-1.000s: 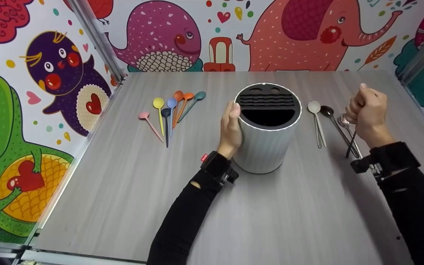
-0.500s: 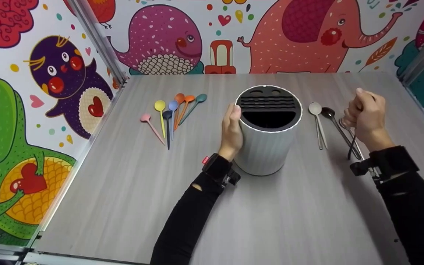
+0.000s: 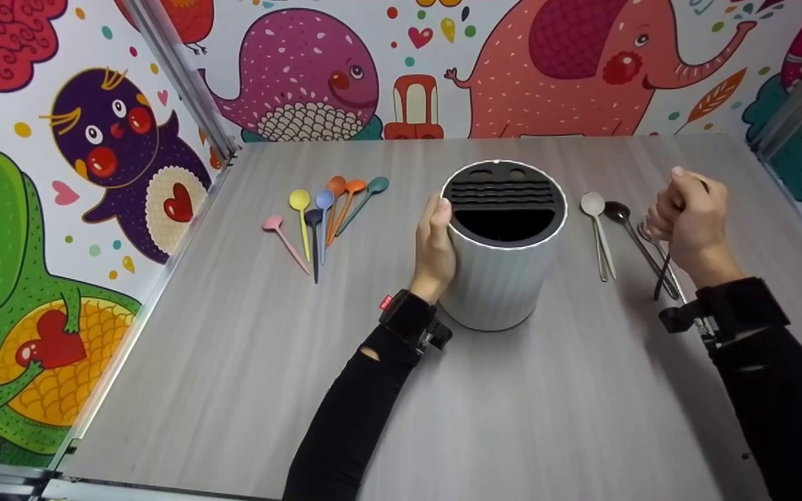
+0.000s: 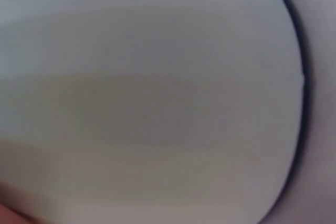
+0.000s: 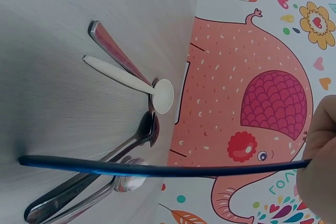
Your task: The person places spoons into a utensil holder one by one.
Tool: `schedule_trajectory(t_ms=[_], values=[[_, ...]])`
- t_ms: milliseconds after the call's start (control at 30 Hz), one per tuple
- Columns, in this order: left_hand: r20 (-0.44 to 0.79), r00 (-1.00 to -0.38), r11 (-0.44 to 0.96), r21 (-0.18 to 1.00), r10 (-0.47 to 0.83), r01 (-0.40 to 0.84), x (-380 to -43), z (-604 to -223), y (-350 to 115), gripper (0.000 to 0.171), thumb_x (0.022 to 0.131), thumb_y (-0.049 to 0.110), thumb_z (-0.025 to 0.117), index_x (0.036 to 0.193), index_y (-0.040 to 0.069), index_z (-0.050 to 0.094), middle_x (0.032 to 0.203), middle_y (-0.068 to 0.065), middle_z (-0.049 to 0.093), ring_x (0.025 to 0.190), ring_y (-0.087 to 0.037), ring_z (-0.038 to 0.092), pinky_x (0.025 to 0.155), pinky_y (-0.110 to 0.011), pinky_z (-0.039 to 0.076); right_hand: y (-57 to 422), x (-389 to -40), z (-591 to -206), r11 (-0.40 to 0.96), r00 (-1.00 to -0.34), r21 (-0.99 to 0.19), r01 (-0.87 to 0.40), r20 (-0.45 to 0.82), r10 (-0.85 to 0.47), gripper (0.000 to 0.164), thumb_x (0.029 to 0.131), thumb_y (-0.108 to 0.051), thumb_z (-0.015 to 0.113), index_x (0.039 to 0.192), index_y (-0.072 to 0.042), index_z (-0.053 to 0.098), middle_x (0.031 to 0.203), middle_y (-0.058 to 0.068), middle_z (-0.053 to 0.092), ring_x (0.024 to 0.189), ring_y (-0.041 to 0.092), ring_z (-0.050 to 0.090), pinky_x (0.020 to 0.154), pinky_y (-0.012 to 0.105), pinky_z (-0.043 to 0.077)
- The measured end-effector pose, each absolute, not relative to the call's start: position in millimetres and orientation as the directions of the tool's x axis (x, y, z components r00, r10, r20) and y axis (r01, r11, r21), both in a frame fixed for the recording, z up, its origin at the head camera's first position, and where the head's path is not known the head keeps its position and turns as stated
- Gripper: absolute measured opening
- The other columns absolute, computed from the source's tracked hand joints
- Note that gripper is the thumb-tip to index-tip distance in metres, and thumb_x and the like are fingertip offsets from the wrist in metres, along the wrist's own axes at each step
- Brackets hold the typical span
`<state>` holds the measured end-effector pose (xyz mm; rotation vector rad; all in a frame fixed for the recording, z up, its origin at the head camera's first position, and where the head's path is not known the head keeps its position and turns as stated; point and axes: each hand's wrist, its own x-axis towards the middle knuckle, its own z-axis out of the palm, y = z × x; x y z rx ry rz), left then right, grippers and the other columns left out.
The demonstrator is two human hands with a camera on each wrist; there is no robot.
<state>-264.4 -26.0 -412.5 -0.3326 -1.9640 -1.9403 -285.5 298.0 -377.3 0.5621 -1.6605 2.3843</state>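
A pale grey, ribbed cylindrical utensil holder with a black slotted top stands upright mid-table. My left hand grips its left side, thumb up near the rim; the other fingers are hidden behind it. The left wrist view is filled by the holder's wall. Over on the right, my right hand holds a slim dark utensil in a fist, its straight shaft pointing down toward the table. Whatever head it has is hidden in the hand. Below that hand lie a dark spoon and a silver utensil.
Left of the holder lie several coloured spoons, among them a pink one, a yellow one and a teal one. A white spoon crosses a metal handle right of the holder. Printed panels border the table.
My right hand has tilted very slightly, still holding the dark utensil. The left hand and the holder stay in place; the head view shifts a little.
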Motion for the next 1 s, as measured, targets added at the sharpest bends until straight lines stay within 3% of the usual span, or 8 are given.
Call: schedule_trajectory(t_ms=[300,500,800,1000], values=[[0.406,-0.909,0.018,0.914,-0.093,0.406,-266,-415,-26,0.058,0.089,0.048,0.024,0.117,0.009,0.056,0.11,-0.006,0.059,0.104,-0.012,0.053,0.097,-0.029,0.041,290,-282,-378,-0.292,-0.916,-0.875,-0.386,0.4,0.015,0.048,0.1,-0.015,0.041,0.058,-0.007,0.018,0.051,0.001,0.01,0.04,0.012,0.005,0.035,0.033,0.003],[0.412,-0.908,0.009,0.911,-0.079,0.413,-267,-415,-26,0.06,0.09,0.047,0.024,0.123,0.008,0.055,0.116,-0.009,0.059,0.109,-0.013,0.053,0.101,-0.03,0.04,288,-275,-374,-0.372,-0.907,-0.85,-0.372,0.418,-0.048,0.046,0.101,-0.012,0.037,0.058,-0.008,0.019,0.048,0.0,0.014,0.037,0.011,0.009,0.033,0.03,0.004],[0.411,-0.908,0.019,0.912,-0.087,0.411,-266,-415,-23,0.058,0.09,0.048,0.024,0.12,0.01,0.056,0.112,-0.006,0.059,0.104,-0.01,0.053,0.097,-0.028,0.041,270,-264,-344,-0.49,-0.905,-0.817,-0.302,0.408,-0.123,0.045,0.101,-0.016,0.035,0.059,-0.008,0.021,0.048,0.0,0.017,0.036,0.012,0.011,0.031,0.028,0.005],[0.41,-0.91,-0.003,0.912,-0.067,0.411,-259,-406,-27,0.055,0.092,0.037,0.023,0.123,0.004,0.054,0.116,-0.011,0.058,0.107,-0.012,0.052,0.099,-0.028,0.04,249,-262,-320,-0.505,-0.887,-0.795,-0.336,0.447,-0.113,0.046,0.099,-0.018,0.039,0.057,-0.009,0.023,0.046,0.0,0.018,0.036,0.011,0.011,0.03,0.026,0.007]])
